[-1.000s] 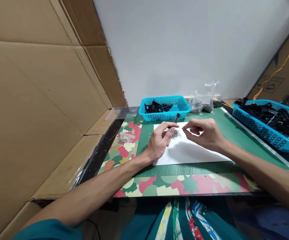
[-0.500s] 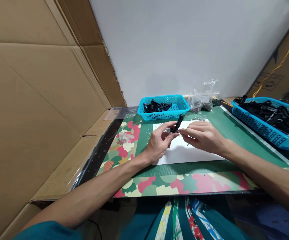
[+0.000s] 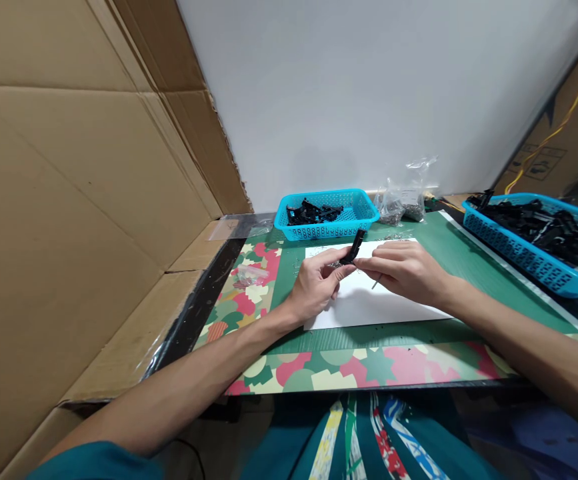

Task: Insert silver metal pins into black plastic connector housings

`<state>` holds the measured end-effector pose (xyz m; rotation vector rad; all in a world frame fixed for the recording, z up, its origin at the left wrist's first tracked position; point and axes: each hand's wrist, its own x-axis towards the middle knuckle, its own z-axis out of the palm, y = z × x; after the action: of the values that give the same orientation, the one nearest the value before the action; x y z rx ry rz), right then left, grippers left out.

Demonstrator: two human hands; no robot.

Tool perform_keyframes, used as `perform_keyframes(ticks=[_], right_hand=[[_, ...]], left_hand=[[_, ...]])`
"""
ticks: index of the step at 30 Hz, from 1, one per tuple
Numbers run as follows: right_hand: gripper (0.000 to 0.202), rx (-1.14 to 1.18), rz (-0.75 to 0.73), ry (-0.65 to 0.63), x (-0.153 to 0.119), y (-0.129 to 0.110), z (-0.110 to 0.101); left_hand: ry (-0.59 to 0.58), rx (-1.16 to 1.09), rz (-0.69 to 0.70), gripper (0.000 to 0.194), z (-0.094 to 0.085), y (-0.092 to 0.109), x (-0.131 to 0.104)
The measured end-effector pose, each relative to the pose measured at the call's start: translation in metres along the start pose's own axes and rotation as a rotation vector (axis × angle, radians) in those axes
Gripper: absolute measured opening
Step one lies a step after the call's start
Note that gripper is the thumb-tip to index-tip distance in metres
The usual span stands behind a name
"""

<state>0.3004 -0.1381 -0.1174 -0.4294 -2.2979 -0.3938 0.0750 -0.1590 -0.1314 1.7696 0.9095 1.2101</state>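
Over a white sheet of paper (image 3: 369,305), my left hand (image 3: 319,279) pinches a narrow black plastic part (image 3: 356,245) between thumb and fingers, its long end pointing up. My right hand (image 3: 403,270) is closed, with its fingertips against the lower end of that part. A thin metal pin (image 3: 377,283) sticks out below the right fingers, held in them. Whatever lies between the two sets of fingertips is too small and covered to make out. Small shiny metal bits lie on the paper's far side, partly behind the left hand.
Behind the hands stands a blue basket (image 3: 326,232) with black parts. A fuller blue basket (image 3: 533,247) is at the right. Clear bags (image 3: 409,203) of small metal pieces lean by the wall. Cardboard (image 3: 93,167) walls the left side. A small plastic bag (image 3: 253,275) lies on the patterned mat.
The black part has tilted slightly and shifted a little to the left with both hands. The fingers keep nearly the same grip.
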Motion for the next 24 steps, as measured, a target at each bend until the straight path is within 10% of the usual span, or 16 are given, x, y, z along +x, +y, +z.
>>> perform_keyframes(ticks=[14,24], right_hand=[[0.021,0.336,0.186,-0.066,-0.001,0.013,-0.008],[0.022,0.465,0.308,-0.235,-0.002,0.02,-0.009]], left_hand=[[-0.242,0.169,-0.013,0.066,-0.01,0.005,0.005],[-0.059,0.348,0.066,0.03,0.0,0.006,-0.001]])
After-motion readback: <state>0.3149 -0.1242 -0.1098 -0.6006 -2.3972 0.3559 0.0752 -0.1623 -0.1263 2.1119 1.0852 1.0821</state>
